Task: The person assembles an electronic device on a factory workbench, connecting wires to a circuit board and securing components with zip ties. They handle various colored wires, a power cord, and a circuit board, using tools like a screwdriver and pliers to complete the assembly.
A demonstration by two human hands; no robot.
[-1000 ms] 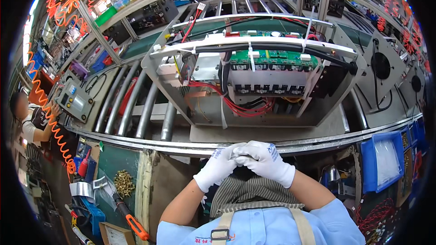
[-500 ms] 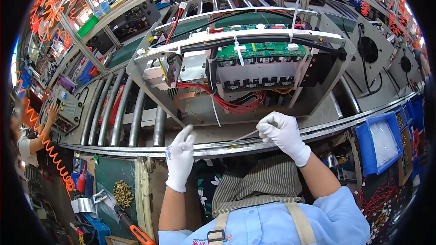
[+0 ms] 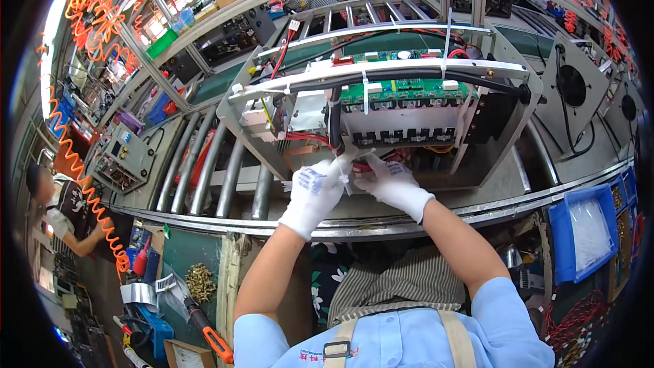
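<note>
An open metal chassis [image 3: 505,123] stands on the roller line in front of me, with a green circuit board [image 3: 409,88] and black cable along its top bar. Both white-gloved hands are at its lower front, by the red wires [image 3: 308,137]. My left hand [image 3: 315,192] is closed, with white cable tie [image 3: 287,185] ends showing beside its fingers. My right hand [image 3: 395,185] has its fingers bent and pressed together close to the left fingertips; what they grip is hidden. Another white cable tie [image 3: 366,95] circles the black cable above.
Steel rollers [image 3: 211,170] lie left of the chassis. At right stand a panel with a black fan [image 3: 571,85] and a blue bin [image 3: 560,232] of white ties. Brass fittings [image 3: 199,282] and an orange-handled tool [image 3: 216,344] lie lower left. Another person works at far left.
Both hands have moved forward and come together at the red wires inside the chassis. Before, they were apart at the line's front edge, a thin strip between them. The view has shifted.
</note>
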